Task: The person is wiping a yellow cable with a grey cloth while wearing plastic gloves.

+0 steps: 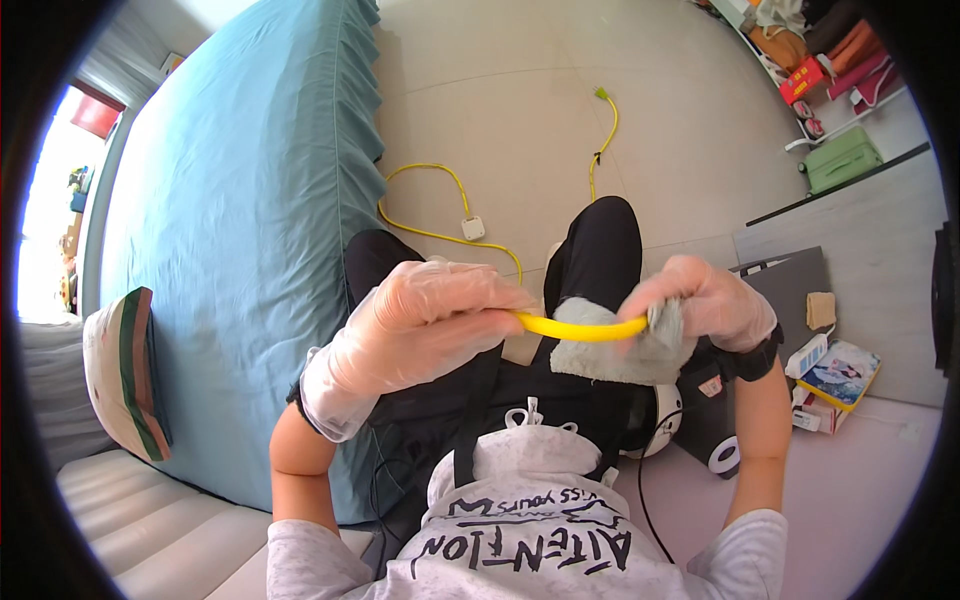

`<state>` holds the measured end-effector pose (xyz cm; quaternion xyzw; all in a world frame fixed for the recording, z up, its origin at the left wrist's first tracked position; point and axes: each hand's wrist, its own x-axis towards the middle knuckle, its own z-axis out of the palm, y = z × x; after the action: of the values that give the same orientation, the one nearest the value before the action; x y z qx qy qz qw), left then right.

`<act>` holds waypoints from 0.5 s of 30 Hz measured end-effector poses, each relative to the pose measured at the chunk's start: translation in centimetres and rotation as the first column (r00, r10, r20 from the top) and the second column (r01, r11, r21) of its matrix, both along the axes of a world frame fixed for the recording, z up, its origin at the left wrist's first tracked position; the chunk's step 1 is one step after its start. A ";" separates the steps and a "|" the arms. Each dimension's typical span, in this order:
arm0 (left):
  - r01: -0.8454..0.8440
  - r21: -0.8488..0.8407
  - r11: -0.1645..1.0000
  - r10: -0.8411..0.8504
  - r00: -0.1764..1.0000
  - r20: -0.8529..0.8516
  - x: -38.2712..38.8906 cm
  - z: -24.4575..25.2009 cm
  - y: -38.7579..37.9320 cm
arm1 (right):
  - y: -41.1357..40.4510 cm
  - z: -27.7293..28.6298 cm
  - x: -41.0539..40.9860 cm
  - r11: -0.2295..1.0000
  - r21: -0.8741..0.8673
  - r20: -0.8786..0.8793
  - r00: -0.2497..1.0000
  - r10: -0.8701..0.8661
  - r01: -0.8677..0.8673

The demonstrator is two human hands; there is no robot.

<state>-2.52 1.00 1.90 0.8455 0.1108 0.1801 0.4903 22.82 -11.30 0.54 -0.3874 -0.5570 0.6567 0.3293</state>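
Note:
Both my hands wear thin clear gloves. My left hand [427, 322] grips one end of a short stretch of yellow cable [581, 329] between thumb and fingers. At the other end of that stretch, my right hand [697, 304] closes a grey cloth [622, 360] around the cable; this hand is slightly blurred. Part of the cloth hangs down over my lap. More yellow cord [427, 231] loops on the floor past my knees, beside a small white square box [473, 228]. A yellow-green plug [601, 93] ends a length of cord farther out. Where the cord passes behind my hands and leg is hidden.
A bed with a blue cover [247, 187] stands at the left, with a striped cushion [127, 375] on it. At the right are a grey case [787, 277], a picture-covered box [840, 375], a green suitcase [840, 161] and a shelf of clothes. A black cable [642, 487] runs beside me.

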 end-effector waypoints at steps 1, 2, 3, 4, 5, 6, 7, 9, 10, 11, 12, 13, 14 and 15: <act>0.002 0.001 1.000 -0.002 1.000 -0.001 0.0 0.0 0.0 | 0.1 -0.2 0.0 0.999 0.003 -0.059 0.998 -0.035 0.035; -0.023 -0.147 0.989 0.024 1.000 0.002 -0.1 0.0 0.0 | 0.4 -0.4 0.1 0.994 0.082 0.006 0.997 -0.071 0.070; -0.048 -0.291 0.955 0.050 0.999 -0.001 -0.2 0.0 0.1 | 0.6 -0.2 -0.2 0.994 0.084 0.004 0.997 -0.073 0.072; -0.125 -0.402 0.907 0.086 0.990 -0.114 -0.4 0.4 0.1 | 0.9 0.3 -0.7 0.972 0.183 0.053 0.986 -0.156 0.144; -0.123 -0.401 0.908 0.083 0.990 -0.116 -0.2 0.7 0.0 | 1.1 0.8 -1.0 0.936 0.283 0.094 0.965 -0.243 0.209; -0.196 -0.542 0.817 0.144 0.980 -0.137 0.0 1.0 -0.1 | 1.1 1.1 -1.3 0.925 0.331 0.143 0.958 -0.247 0.188; -0.260 -0.666 0.699 0.199 0.966 -0.168 0.1 1.1 -0.2 | 1.1 1.0 -1.5 0.923 0.332 0.142 0.958 -0.251 0.193; -0.274 -0.680 0.681 0.215 0.961 -0.172 0.1 0.8 0.0 | 1.3 0.8 -2.1 0.719 0.667 0.115 0.926 -0.358 0.195; -0.232 -0.714 0.661 0.130 0.972 -0.196 0.0 0.9 0.4 | 1.4 1.4 -2.3 0.632 0.764 0.225 0.863 -0.452 0.132; -0.194 -0.747 0.636 0.043 0.975 -0.216 0.0 0.9 0.6 | 1.3 2.0 -3.0 0.631 0.764 0.224 0.861 -0.457 0.136; -0.195 -0.748 0.635 0.044 0.975 -0.216 -0.3 0.7 0.5 | 1.5 2.3 -4.5 0.571 0.817 0.323 0.751 -0.575 0.086; -0.165 -0.755 0.635 0.017 0.980 -0.200 0.3 0.7 0.3 | 1.1 2.9 -5.8 0.518 0.855 0.408 0.587 -0.699 0.023; -0.219 -0.691 0.688 0.075 0.970 -0.232 0.8 0.7 -0.4 | 0.9 3.5 -7.4 0.495 0.863 0.488 0.427 -0.762 -0.101; -0.241 -0.690 0.682 0.129 0.969 -0.211 1.1 1.6 -1.1 | 1.2 3.7 -8.9 0.479 0.850 0.525 0.267 -0.808 -0.220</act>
<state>-1.44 -0.07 3.51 0.5857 0.2919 0.1101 0.7480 13.91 -10.12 4.22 -0.5964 -0.7606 -0.1194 0.2271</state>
